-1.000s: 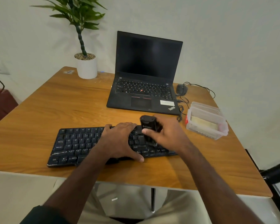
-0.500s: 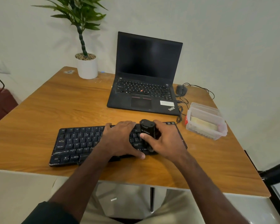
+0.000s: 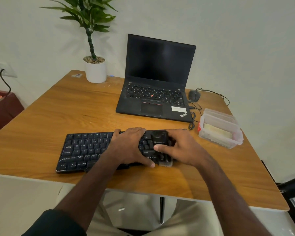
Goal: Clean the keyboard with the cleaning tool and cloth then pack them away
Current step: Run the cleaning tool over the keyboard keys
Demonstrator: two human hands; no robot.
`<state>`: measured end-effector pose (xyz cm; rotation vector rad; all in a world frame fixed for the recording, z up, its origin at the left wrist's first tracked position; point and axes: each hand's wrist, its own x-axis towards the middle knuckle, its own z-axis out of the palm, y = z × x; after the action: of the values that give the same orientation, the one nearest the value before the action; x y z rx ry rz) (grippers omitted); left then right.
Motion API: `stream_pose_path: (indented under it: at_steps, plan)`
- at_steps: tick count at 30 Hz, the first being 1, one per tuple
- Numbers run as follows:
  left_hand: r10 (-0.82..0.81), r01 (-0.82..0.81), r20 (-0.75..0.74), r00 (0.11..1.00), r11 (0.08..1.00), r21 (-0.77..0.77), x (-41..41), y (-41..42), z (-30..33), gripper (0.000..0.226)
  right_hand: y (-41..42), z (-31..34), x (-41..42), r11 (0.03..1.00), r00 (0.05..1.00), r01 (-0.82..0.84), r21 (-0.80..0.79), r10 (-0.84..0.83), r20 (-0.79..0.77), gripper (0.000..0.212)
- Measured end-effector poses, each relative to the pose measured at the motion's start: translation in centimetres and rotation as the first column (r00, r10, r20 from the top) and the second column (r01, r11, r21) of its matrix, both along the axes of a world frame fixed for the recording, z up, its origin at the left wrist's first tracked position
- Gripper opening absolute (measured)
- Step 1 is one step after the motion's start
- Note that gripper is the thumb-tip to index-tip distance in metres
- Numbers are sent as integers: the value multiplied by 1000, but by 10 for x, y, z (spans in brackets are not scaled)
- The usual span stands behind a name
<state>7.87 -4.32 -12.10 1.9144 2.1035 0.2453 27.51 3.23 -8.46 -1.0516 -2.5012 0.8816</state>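
Whereas a second ago the black cleaning tool point(image 3: 159, 147) stood taller above the right-hand keys with its top well clear of them, it now sits lower and nearer the front edge of the keyboard point(image 3: 85, 150), its pale lower end at that edge and its dark top tilted toward the far row. The right hand point(image 3: 182, 147) has slid toward the person along with it and grips the tool, thumb across the near face and fingers curled round the far side. The left hand point(image 3: 128, 147) has hardly shifted: it lies palm down on the middle of the keyboard, fingers straight and close together over the far rows, thumb stretched out toward the tool along the front edge. The keyboard rests flat on the wooden table point(image 3: 46, 116), near its front edge. To the right, a clear plastic container point(image 3: 220, 132) stands open with a pale folded cloth point(image 3: 216, 132) inside, well apart from both hands.
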Motion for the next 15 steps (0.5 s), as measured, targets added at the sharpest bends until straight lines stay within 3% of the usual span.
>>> stream_pose_path:
  at_steps: [6,9,13,15]
  plan:
    - [9,-10,-26,1000,999,-51,-1,3,-1,137,23,3,16,964,933,260,61,-235,-272,37]
    - [10,-11,-24,1000,999,-35,-2,3,-4,136,17,-12,8,980,968,181,81,-163,-192,39]
    - [9,-10,-27,1000,999,-30,-3,3,-5,136,21,-7,15,1000,996,3,-12,-4,-85,31]
    - [10,-11,-26,1000,999,-41,-3,3,-4,137,30,0,23,999,992,44,-22,-46,-121,30]
